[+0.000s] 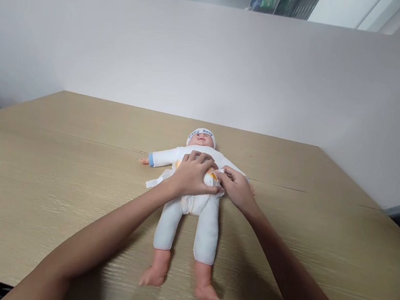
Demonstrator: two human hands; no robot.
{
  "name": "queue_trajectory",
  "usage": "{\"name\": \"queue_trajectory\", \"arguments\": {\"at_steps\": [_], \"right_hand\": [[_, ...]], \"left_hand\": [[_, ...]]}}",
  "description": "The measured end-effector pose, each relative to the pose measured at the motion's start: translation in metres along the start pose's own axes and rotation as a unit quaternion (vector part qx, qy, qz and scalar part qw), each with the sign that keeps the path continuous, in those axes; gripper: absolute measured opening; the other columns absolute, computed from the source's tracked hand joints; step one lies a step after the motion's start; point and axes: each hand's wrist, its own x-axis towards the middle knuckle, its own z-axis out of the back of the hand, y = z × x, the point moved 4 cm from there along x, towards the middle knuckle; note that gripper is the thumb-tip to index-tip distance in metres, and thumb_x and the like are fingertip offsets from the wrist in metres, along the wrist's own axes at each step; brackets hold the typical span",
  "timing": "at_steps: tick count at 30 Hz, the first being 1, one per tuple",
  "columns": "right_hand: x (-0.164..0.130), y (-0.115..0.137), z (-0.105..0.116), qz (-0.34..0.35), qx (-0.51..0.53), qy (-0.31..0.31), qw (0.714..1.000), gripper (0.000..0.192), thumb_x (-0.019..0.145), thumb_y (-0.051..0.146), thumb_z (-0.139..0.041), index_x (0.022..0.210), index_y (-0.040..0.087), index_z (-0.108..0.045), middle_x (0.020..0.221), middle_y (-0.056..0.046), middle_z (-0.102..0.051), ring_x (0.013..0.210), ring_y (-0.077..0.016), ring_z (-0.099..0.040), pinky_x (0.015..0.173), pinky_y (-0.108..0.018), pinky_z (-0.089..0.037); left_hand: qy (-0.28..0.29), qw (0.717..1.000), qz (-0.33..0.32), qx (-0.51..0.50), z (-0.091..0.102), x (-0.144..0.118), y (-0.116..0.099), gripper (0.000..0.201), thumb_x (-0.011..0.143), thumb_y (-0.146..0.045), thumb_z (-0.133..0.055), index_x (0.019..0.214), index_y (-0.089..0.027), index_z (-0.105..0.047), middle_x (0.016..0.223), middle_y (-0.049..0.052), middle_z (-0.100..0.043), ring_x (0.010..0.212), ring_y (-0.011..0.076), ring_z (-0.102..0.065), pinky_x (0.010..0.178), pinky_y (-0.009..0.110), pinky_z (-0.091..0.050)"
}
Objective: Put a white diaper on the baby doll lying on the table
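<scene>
1. Right hand [235,186] pinches a tab [220,171] between fingertips.
2. Left hand [195,174], thumb spread from fingers, hides part of the diaper [192,205].
3. Loose strip [155,182] juts out opposite.
4. Doll [206,234] lies face-up on the table [71,172], wall [197,61] beyond.

Doll [207,229] on tbl [72,167], diaper [193,203] on doll, wall [211,63] bhnd tbl.

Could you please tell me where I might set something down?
Bare tabletop borders the doll left of its blue cuff and between its head and the wall, with more right of the right forearm. The diaper is crowded by the left hand and right hand.
</scene>
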Motion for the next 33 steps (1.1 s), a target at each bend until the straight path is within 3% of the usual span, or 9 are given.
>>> {"name": "queue_trajectory", "arguments": {"at_steps": [5, 9, 11, 14, 17, 20, 23, 28, 33], "right_hand": [[0.001, -0.005, -0.015, -0.006, 0.038, 0.011, 0.999, 0.04, 0.095, 0.06, -0.059, 0.076, 0.025, -0.054, 0.07, 0.003, -0.054, 0.069, -0.0178, -0.049, 0.067, -0.032, -0.041], [-0.003, -0.011, -0.02, -0.007, 0.062, -0.018, 0.998, 0.042, 0.093, 0.067, -0.065, 0.089, 0.026, -0.058, 0.072, 0.005, -0.053, 0.066, -0.0171, -0.05, 0.063, -0.03, -0.043], [-0.01, -0.01, -0.018, 0.013, 0.046, -0.047, 0.998, 0.04, 0.095, 0.065, -0.067, 0.096, 0.025, -0.06, 0.08, 0.001, -0.06, 0.071, -0.0187, -0.056, 0.065, -0.031, -0.048], [-0.029, -0.001, -0.015, 0.097, -0.024, -0.078, 0.992, 0.032, 0.104, 0.053, -0.06, 0.115, 0.024, -0.066, 0.116, -0.011, -0.071, 0.104, -0.026, -0.068, 0.091, -0.04, -0.058], [-0.047, 0.003, -0.016, 0.192, -0.096, -0.039, 0.976, 0.041, 0.111, 0.043, -0.049, 0.146, 0.026, -0.061, 0.153, -0.013, -0.062, 0.146, -0.0301, -0.054, 0.125, -0.052, -0.042], [-0.056, -0.002, -0.017, 0.24, -0.152, 0.001, 0.959, 0.053, 0.112, 0.041, -0.044, 0.163, 0.028, -0.047, 0.168, -0.01, -0.051, 0.157, -0.0306, -0.044, 0.131, -0.056, -0.033], [-0.055, -0.008, -0.016, 0.253, -0.195, 0.007, 0.948, 0.057, 0.112, 0.041, -0.042, 0.167, 0.028, -0.043, 0.17, -0.009, -0.049, 0.157, -0.0321, -0.044, 0.13, -0.057, -0.036], [-0.052, 0.001, -0.013, 0.26, -0.224, -0.026, 0.939, 0.052, 0.112, 0.039, -0.042, 0.162, 0.027, -0.051, 0.164, -0.012, -0.054, 0.152, -0.0341, -0.048, 0.127, -0.057, -0.036], [-0.043, 0.04, -0.021, 0.25, -0.245, -0.087, 0.933, 0.036, 0.109, 0.041, -0.052, 0.138, 0.026, -0.067, 0.134, -0.014, -0.068, 0.128, -0.0356, -0.061, 0.113, -0.054, -0.046]], "left_hand": [[-0.005, 1.0, 0.001, -0.008, -0.002, 0.0, 0.0, 0.055, 0.078, -0.057, -0.085, 0.124, -0.03, -0.071, 0.142, 0.008, -0.067, 0.133, 0.0404, -0.05, 0.108, 0.057, -0.044], [-0.002, 1.0, 0.005, -0.01, -0.002, 0.0, 0.0, 0.054, 0.077, -0.052, -0.085, 0.124, -0.029, -0.071, 0.143, 0.008, -0.067, 0.133, 0.0403, -0.05, 0.109, 0.059, -0.044], [0.005, 1.0, 0.01, -0.019, -0.002, 0.0, 0.003, 0.055, 0.077, -0.052, -0.085, 0.125, -0.029, -0.071, 0.144, 0.008, -0.067, 0.135, 0.0412, -0.049, 0.11, 0.06, -0.044], [0.026, 0.998, 0.004, -0.06, 0.0, 0.001, 0.007, 0.059, 0.078, -0.054, -0.087, 0.129, -0.029, -0.071, 0.147, 0.009, -0.066, 0.139, 0.0421, -0.047, 0.115, 0.06, -0.042], [0.057, 0.988, -0.014, -0.14, 0.009, 0.0, 0.013, 0.066, 0.08, -0.054, -0.087, 0.138, -0.029, -0.067, 0.148, 0.009, -0.065, 0.145, 0.0404, -0.047, 0.121, 0.057, -0.04], [0.057, 0.968, -0.018, -0.242, 0.022, -0.008, 0.024, 0.059, 0.095, -0.052, -0.074, 0.147, -0.029, -0.061, 0.153, 0.009, -0.063, 0.148, 0.034, -0.049, 0.123, 0.049, -0.041], [0.016, 0.962, -0.002, -0.273, 0.033, -0.027, 0.043, 0.047, 0.106, -0.048, -0.057, 0.149, -0.028, -0.057, 0.155, 0.009, -0.061, 0.146, 0.0291, -0.052, 0.123, 0.044, -0.041], [-0.059, 0.988, 0.064, -0.126, 0.04, -0.07, 0.089, 0.035, 0.108, -0.042, -0.051, 0.135, -0.024, -0.061, 0.141, 0.011, -0.068, 0.132, 0.0298, -0.058, 0.117, 0.047, -0.042], [-0.032, 0.989, 0.143, 0.035, 0.04, -0.095, 0.113, 0.034, 0.104, -0.049, -0.053, 0.119, -0.021, -0.064, 0.124, 0.015, -0.071, 0.119, 0.0354, -0.062, 0.107, 0.052, -0.046]]}}
